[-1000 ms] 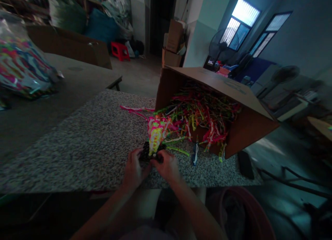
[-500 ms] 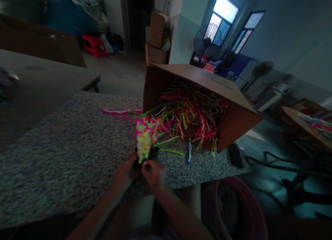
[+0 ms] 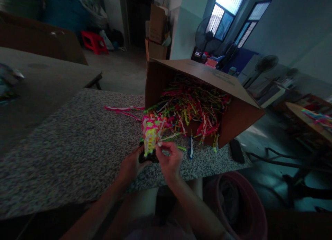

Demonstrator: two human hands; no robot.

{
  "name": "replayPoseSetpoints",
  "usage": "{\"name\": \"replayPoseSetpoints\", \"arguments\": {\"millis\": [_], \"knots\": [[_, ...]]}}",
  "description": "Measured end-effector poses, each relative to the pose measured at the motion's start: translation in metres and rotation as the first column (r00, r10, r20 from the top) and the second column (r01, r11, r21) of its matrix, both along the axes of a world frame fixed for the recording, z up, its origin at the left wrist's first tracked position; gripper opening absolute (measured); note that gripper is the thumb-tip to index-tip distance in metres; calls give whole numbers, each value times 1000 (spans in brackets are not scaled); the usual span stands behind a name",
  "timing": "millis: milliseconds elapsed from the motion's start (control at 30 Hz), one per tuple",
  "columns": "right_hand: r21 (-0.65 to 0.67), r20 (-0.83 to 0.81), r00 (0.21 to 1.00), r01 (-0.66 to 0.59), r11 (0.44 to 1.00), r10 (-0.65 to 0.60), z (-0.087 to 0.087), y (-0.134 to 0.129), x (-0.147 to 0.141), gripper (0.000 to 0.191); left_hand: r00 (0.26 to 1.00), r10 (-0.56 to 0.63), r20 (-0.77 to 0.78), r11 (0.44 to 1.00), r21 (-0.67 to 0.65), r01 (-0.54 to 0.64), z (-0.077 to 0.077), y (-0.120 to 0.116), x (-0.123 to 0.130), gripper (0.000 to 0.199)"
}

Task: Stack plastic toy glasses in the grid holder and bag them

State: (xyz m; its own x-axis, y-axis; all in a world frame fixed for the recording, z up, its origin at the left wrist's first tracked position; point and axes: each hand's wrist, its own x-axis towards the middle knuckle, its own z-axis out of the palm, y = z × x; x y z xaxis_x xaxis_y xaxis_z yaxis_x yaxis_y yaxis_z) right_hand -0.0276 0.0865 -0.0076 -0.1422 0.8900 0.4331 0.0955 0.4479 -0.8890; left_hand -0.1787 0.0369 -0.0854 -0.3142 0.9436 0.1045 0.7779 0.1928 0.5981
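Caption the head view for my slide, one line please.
Left hand holds a neon strip bundle, right hand at its strands, before a tipped cardboard box.

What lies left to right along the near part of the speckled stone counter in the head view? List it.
left hand → neon ribbon bundle → right hand → blue-and-white strip → dark rectangular object

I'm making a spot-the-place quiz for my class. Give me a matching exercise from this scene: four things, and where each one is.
Things:
1. Cardboard box
2. Red plastic stool
3. Neon strip bundle
4. Dark red tub

Places:
A. On the floor beside the person
B. Tipped on its side at the speckled counter
C. Held in the left hand
D. On the far floor, beyond the tables

Pairs: 1-B, 2-D, 3-C, 4-A
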Motion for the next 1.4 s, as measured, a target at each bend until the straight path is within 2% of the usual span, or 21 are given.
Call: {"name": "replayPoseSetpoints", "arguments": {"millis": [67, 133, 167, 200, 300, 367, 433, 467, 500, 567, 633, 700, 767, 867, 900, 967, 1033, 1133, 1200, 1267, 1400], "knots": [[-98, 28, 997, -71, 993, 74, -12, -3, 21, 15, 999, 35, 4, 978, 205, -35, -6, -9, 3, 64], [-165, 68, 990, -110, 980, 123, -31, -10, 40, 12, 989, 150, 5, 902, 409, -139, -7, -23, 14, 62], [-185, 89, 985, -130, 974, 149, -39, -14, 47, 12, 983, 185, 14, 869, 465, -170, -6, -31, 22, 60], [-203, 108, 976, -162, 966, 187, -45, -18, 52, 11, 986, 166, 33, 864, 477, -161, -3, -38, 31, 56], [-256, 151, 912, -338, 906, 382, -45, -21, 57, 12, 976, -103, 194, 947, 319, 36, 10, -53, 56, 36], [-275, 214, 844, -432, 859, 492, -36, -6, 59, 21, 936, -121, 331, 977, 205, 54, 19, -55, 62, 30], [-228, 399, 820, -343, 911, 409, -28, 23, 65, 37, 912, -24, 410, 991, 132, -34, 27, -52, 61, 31], [-167, 530, 800, -227, 960, 281, -25, 40, 69, 42, 897, 2, 443, 992, 110, -57, 31, -50, 59, 33], [-91, 659, 738, -116, 989, 147, -24, 57, 74, 44, 877, 0, 480, 994, 97, -53, 35, -48, 58, 35], [-24, 815, 579, -19, 1000, 31, -26, 85, 84, 29, 831, -46, 554, 996, 92, -6, 44, -45, 60, 42], [-49, 857, 511, -32, 998, 58, -30, 95, 92, 16, 770, -88, 632, 994, 101, 31, 51, -42, 66, 48], [-67, 844, 530, -44, 997, 80, -31, 88, 98, 15, 689, -84, 720, 994, 108, 7, 55, -40, 75, 48], [-105, 797, 590, -81, 991, 132, -26, 66, 103, 12, 571, -45, 820, 997, 76, -31, 55, -37, 83, 44], [-236, 578, 740, -252, 939, 344, -15, 26, 110, 15, 369, 9, 929, 1000, -8, -6, 55, -31, 96, 44], [-270, 496, 774, -294, 917, 394, -11, 14, 111, 15, 318, 11, 948, 1000, -19, 23, 55, -29, 101, 45], [-327, 405, 816, -291, 899, 412, -4, -3, 114, 16, 261, -5, 965, 998, -13, 65, 58, -25, 110, 43], [-386, 366, 846, -243, 890, 389, 1, -12, 116, 28, 245, -7, 970, 996, -13, 83, 62, -21, 120, 41], [-436, 236, 917, -197, 878, 323, 7, -18, 121, 39, 158, 36, 987, 999, -34, -19, 71, -16, 133, 44], [-423, 148, 973, -99, 901, 177, 10, -25, 123, 39, 43, 48, 998, 993, -43, -109, 77, -14, 139, 45], [-397, 132, 990, 1, 918, 56, 11, -36, 122, 35, -58, 56, 997, 988, -63, -138, 84, -12, 145, 43], [-322, 151, 987, 105, 941, -59, 9, -52, 115, 29, -140, 49, 989, 993, -64, -103, 97, -12, 156, 28]]}}
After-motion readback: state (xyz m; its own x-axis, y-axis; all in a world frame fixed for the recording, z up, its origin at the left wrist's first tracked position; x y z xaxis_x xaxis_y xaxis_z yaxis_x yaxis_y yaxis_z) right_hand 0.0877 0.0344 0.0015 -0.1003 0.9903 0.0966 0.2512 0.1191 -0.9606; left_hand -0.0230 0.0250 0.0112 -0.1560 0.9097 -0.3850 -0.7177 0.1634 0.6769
